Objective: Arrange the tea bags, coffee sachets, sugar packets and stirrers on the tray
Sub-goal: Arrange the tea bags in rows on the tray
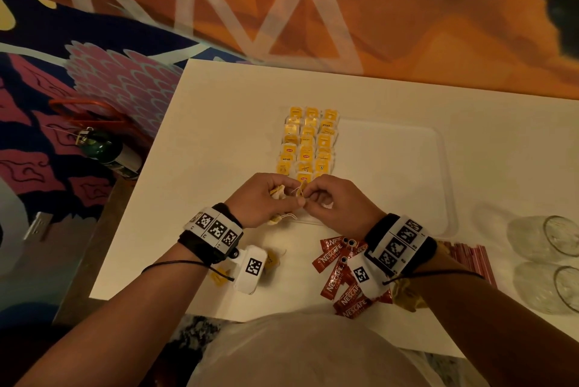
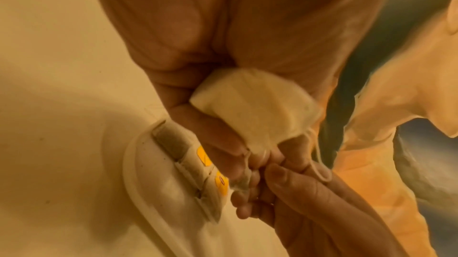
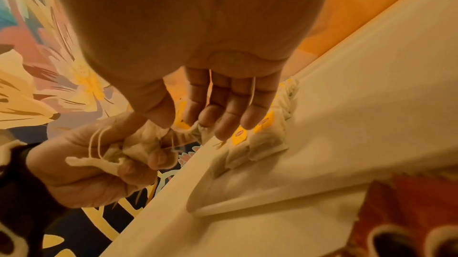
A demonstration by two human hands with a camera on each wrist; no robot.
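I see the tea bags (image 1: pixel 308 142) laid in three neat columns at the left end of the clear tray (image 1: pixel 438 148), running from its far edge down to its near edge, where my hands meet. My left hand (image 1: pixel 263 198) has its fingers (image 2: pixel 218 139) curled round a bunch of loose tea bags (image 2: pixel 257 104), their strings dangling. My right hand (image 1: pixel 336 202) pinches one tea bag's string and tag (image 1: pixel 301 191) between thumb and forefinger, its other fingers (image 3: pixel 230 108) hanging loose over the nearest row. The two hands touch at the fingertips, just above the tray's near-left corner.

The rest of the tray, to the right of the columns, is bare plastic out to its right rim. Near the counter's (image 1: pixel 219 123) near edge lie a few stray tea bags (image 1: pixel 271 261) under my left wrist, a heap of red Nescafe sachets (image 1: pixel 338 277) under my right wrist, then red-striped stirrers (image 1: pixel 470 258), and two overturned glasses (image 1: pixel 545 261) at the right edge. Beyond the counter's left edge, a green bottle (image 1: pixel 106 151) lies on the patterned floor.
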